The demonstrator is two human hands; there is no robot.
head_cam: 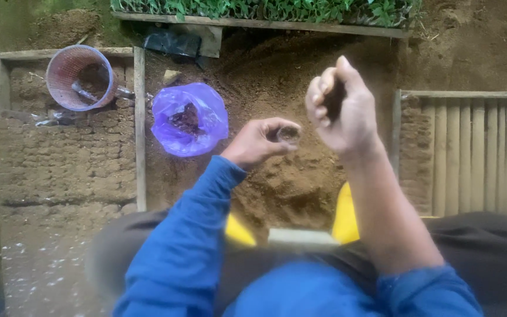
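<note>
Two hands over soil heap [289,176]: left hand [256,142] fingers grasping small pot [289,135], right hand [341,108] clenched; purple bag [189,120] nearby.

left of the hands, a purple bag [189,119] lies open on soil; farther left, a pink basket [81,77]; beyond them, a seedling tray [265,12].

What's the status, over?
Left hand pinching a small clear pot. Right hand raised, cupped around dark soil. Purple bag left, clear of both hands.

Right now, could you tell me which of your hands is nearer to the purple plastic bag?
Left. The left hand sits just right of the purple plastic bag; the right hand is raised farther right.
</note>
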